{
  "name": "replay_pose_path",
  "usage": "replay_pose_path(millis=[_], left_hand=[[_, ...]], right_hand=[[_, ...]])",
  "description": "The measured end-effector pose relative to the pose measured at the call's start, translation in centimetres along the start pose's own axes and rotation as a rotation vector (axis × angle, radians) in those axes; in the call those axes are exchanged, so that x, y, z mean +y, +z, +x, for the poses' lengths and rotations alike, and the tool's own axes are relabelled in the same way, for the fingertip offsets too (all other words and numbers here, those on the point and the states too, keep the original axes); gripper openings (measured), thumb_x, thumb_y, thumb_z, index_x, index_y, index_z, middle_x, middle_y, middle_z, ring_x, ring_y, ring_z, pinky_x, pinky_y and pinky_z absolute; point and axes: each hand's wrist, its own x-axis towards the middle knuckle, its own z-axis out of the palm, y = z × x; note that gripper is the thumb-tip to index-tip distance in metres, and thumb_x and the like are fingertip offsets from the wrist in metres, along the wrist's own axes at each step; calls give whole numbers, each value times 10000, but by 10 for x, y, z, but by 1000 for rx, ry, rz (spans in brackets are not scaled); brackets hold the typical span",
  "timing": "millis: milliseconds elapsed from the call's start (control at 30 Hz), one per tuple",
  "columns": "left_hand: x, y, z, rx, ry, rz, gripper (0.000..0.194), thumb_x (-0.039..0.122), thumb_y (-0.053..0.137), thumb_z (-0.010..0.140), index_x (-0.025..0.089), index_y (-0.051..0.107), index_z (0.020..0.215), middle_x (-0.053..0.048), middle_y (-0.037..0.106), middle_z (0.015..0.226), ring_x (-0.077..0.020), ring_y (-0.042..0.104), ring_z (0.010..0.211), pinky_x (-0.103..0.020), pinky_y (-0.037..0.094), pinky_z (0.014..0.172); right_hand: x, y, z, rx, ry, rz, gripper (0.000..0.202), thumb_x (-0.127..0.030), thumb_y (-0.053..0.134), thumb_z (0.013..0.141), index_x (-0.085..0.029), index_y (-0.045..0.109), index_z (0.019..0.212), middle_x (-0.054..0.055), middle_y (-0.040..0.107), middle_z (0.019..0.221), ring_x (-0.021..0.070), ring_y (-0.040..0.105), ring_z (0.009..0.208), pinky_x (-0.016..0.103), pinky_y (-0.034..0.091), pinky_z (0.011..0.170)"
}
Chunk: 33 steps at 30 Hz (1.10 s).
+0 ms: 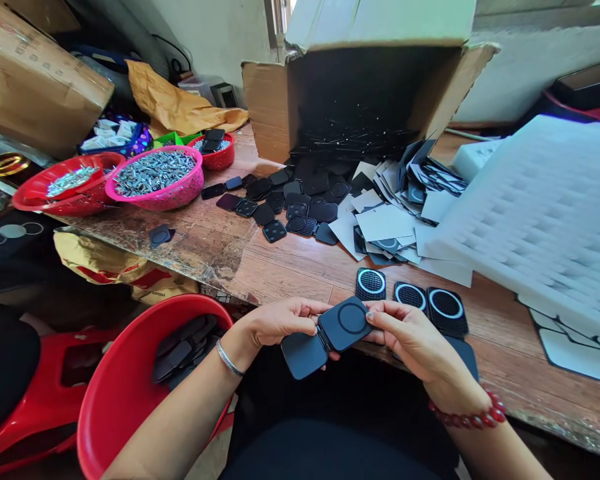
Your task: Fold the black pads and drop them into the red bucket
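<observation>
A dark folding wireless charger (pixel 349 325), two square panels joined by a hinge with a ring outline on the upper panel, is held between both hands above the table's front edge. My left hand (pixel 285 322) grips it near the hinge, thumb on top. At its right edge, my right hand (pixel 405 333) pinches the ringed panel between thumb and fingers. Just beyond lie open charger shells with a honeycomb grid and white ring: one on the left (pixel 371 285), another in the middle (pixel 410 297) and a third at the right (pixel 447 311).
Loose black charger parts (pixel 290 200) and pale square sheets (pixel 387 222) spread before an open cardboard box (pixel 265 110). A white foam tray (pixel 535 220) leans at right. Metal pieces fill a pink basket (pixel 155 200). A red bucket (pixel 100 393) with dark pieces stands below left.
</observation>
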Motion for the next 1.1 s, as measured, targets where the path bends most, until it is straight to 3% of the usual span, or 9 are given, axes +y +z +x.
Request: replay_pose_path(millis=[667,1100], left_hand=[[-4,-3,-3,6,-15,13,640,213,689,799,196,493,1408,-125,718,1091,-231,714,913,-304,565,746],[-3,-1,-4,42,-22,-17,563,263,656,853,175,513,1391,-138,729,1050,-221,721,864,-300,571,730]], right_hand=[[-5,13,-4,62,29,-54,387,-382,926,494,-130,727,709,60,692,799,151,656,698,239,580,605],[-6,15,-4,72,21,-74,397,-376,939,454,-128,678,619,38,646,795,141,635,667,282,608,622]])
